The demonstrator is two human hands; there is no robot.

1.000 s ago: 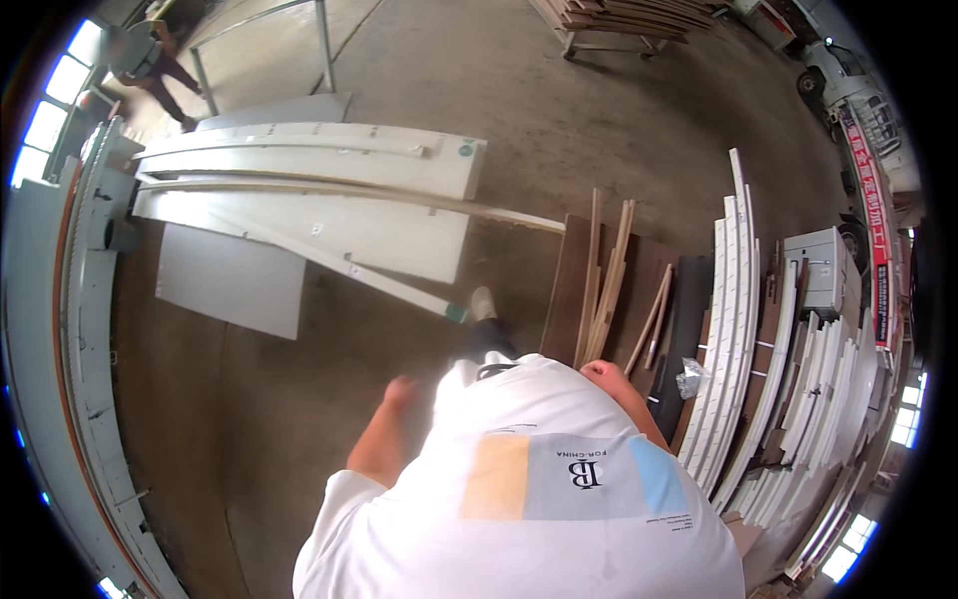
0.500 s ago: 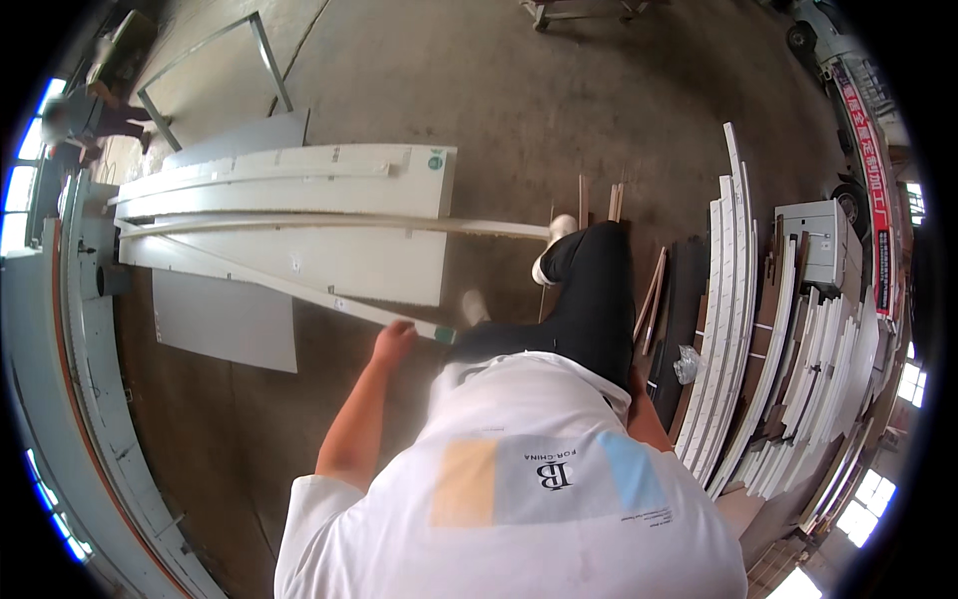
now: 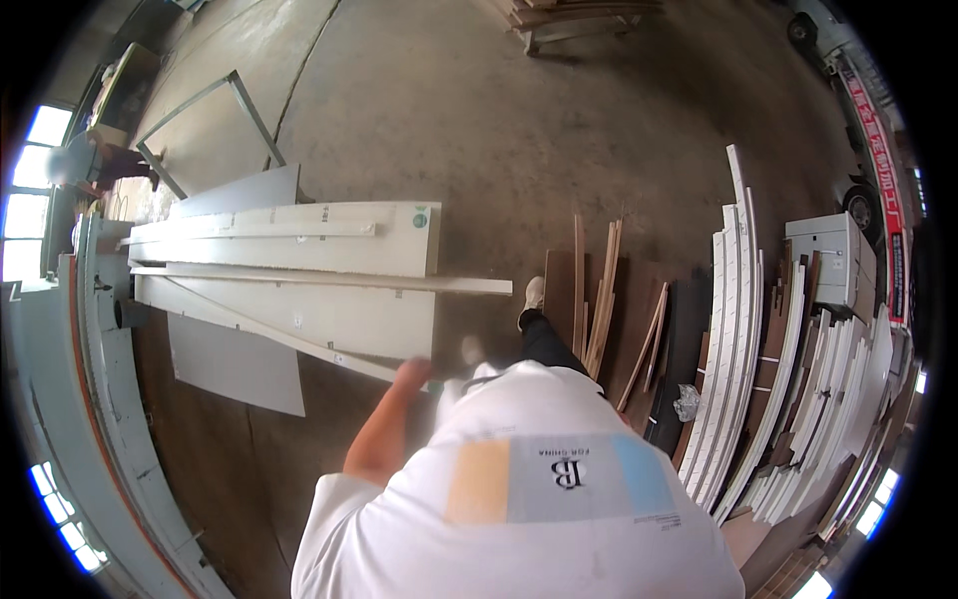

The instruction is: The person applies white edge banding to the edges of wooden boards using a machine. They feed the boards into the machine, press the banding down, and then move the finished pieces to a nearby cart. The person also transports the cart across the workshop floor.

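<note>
My left hand (image 3: 409, 372) is blurred, just above the near end of a thin white strip (image 3: 279, 334) that lies slanted across a low stack of white panels (image 3: 299, 250) on the concrete floor. Whether the fingers touch the strip cannot be told. A second long white strip (image 3: 329, 285) lies level over the stack. My white shirt fills the lower middle and hides my right hand. One dark trouser leg and a pale shoe (image 3: 532, 295) reach forward beside the panels.
A grey sheet (image 3: 235, 369) pokes out under the stack. Brown wooden slats (image 3: 599, 290) lie on dark boards to the right, then leaning white mouldings (image 3: 738, 329) and a grey cabinet (image 3: 828, 250). A metal frame (image 3: 210, 120) stands at the back left, near another person (image 3: 80, 165).
I have stepped closer to the panel stack, and my legs have swapped position. My left hand has stayed by the near end of the slanted strip.
</note>
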